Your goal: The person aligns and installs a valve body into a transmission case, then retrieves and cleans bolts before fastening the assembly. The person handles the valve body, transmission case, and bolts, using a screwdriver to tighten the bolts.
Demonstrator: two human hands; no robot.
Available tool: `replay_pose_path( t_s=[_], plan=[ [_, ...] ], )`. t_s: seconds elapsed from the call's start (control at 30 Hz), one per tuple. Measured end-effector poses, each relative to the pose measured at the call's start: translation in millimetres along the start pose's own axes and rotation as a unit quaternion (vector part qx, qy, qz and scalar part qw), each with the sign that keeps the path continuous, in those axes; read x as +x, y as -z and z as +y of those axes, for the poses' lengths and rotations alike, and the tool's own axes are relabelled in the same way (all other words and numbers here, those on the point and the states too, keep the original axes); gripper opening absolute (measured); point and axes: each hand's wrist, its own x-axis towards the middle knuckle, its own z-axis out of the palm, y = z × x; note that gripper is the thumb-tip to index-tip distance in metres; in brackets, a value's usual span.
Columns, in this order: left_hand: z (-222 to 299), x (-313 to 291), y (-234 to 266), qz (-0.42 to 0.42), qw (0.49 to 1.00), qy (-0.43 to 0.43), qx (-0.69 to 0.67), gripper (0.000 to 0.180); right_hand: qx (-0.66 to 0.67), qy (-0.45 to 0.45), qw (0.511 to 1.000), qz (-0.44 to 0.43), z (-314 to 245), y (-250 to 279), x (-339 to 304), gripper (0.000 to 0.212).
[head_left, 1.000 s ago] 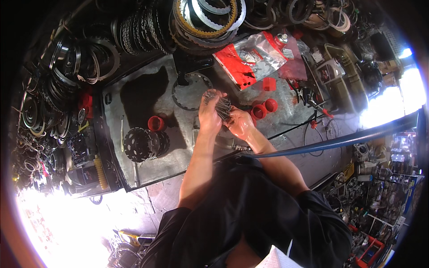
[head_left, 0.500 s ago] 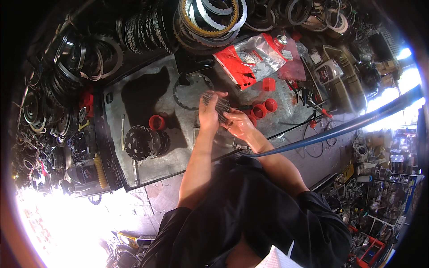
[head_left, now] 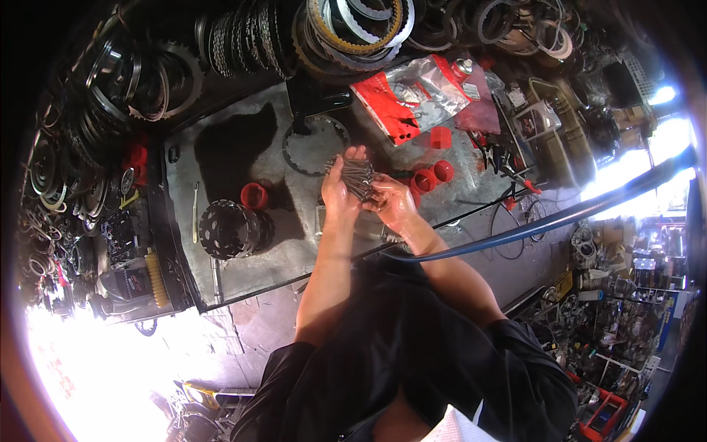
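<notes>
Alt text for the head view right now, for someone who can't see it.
The person's left hand cradles a bundle of thin, dark metal pieces, with the right hand close against it, above a grey, stained worktable. On the table are red hollow cylinders, a dark perforated drum and a red-and-clear bag; ring plates are stacked beyond.

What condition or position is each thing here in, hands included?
Thin metal pieces, bunched together
Left hand, holding them
Right hand, curled against their lower end
Toothed ring, flat on the bench
Dark drum, resting on the bench
Red cup beside the drum, open end showing
Plastic bag, laid flat; open or sealed, cannot tell
Blue hose, stretched out
</notes>
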Motion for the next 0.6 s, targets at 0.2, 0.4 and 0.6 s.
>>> replay_pose_path(
  t_s=[0.2,0.4,0.6],
  plan=[
    [3.7,-2.3,5.8,-0.001,1.0,-0.012,-0.024,0.037,-0.004,-0.006,1.0,0.011,6.4,6.5,5.6,0.023],
    [8.4,-2.5,2.3,-0.012,0.998,-0.035,-0.054,0.035,0.009,-0.028,0.999,-0.03,11.6,19.3,19.3,0.027],
    [9.9,-6.1,-13.4,-0.055,0.996,-0.059,0.034,0.028,0.036,-0.065,0.993,-0.09,-6.2,30.8,24.8,0.032]
  ],
)
